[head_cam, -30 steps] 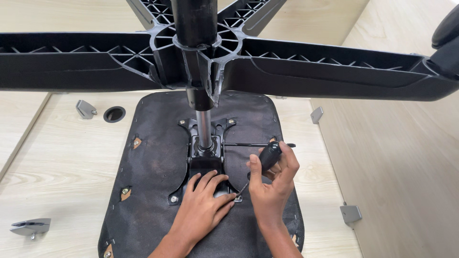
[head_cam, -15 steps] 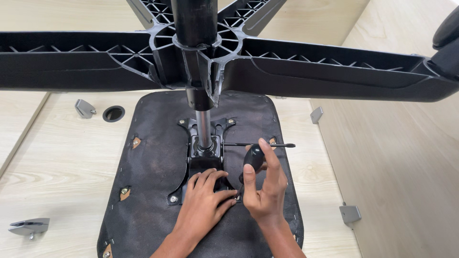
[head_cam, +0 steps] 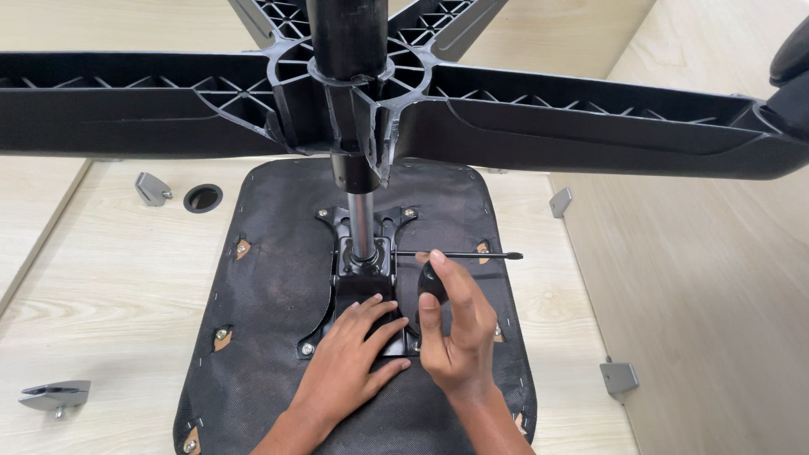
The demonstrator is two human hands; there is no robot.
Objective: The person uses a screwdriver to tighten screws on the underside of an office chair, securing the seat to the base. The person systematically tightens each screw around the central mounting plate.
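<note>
An upturned chair seat point(head_cam: 270, 337) with black fabric lies on a pale wooden desk. A black metal mechanism plate point(head_cam: 362, 282) is bolted to it, and a chrome gas cylinder point(head_cam: 362, 223) rises from the plate into the black star base point(head_cam: 590, 109) overhead. My left hand point(head_cam: 350, 354) lies flat on the plate's near end, fingers spread. My right hand point(head_cam: 459, 337) grips the black handle of a screwdriver point(head_cam: 431, 282), which stands upright at the plate's right near corner; its tip is hidden. A thin black lever rod point(head_cam: 472, 254) sticks out to the right just behind the handle.
Grey metal brackets lie on the desk: one at the back left point(head_cam: 152, 188), one at the front left point(head_cam: 57, 396), two on the right point(head_cam: 560, 202) point(head_cam: 619, 377). A round cable hole point(head_cam: 202, 198) is near the seat's back left corner. A caster point(head_cam: 792, 67) shows at top right.
My right hand has carried the screwdriver left and toward me, from the lever rod to the plate's right corner, and the handle now stands upright. My left hand has stayed on the plate.
</note>
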